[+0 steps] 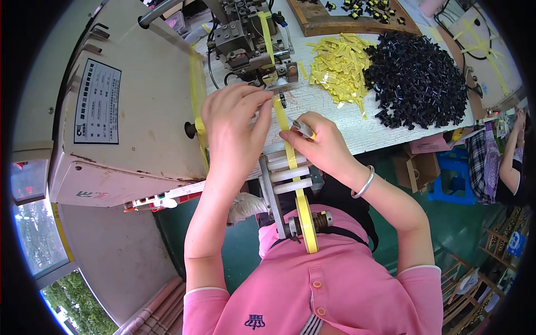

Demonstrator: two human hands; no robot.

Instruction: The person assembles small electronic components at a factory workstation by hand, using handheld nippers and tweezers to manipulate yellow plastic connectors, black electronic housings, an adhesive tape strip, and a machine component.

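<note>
My left hand (237, 114) reaches to the front of a metal press-like machine (245, 44), its thumb and index finger drawn together beside the upper end of a yellow tape strip (281, 114). What those fingertips hold, if anything, is too small to tell. In my right hand (322, 139) is a small tool with a metal head and a bit of yellow on its handle (304, 129), and the thumb of that hand lies against the tape. From a yellow tape roll (308, 229) near my waist, the strip runs up over white rollers (292, 174). A small dark piece (282, 99) sits by the tape's end.
A heap of yellow strips (338, 67) and a large pile of small black parts (416, 81) cover the table's right. Behind them stands a wooden tray (357, 28). A beige machine cabinet (134, 111) blocks the left. Another person's arm (511, 148) shows far right, near a blue stool (452, 176).
</note>
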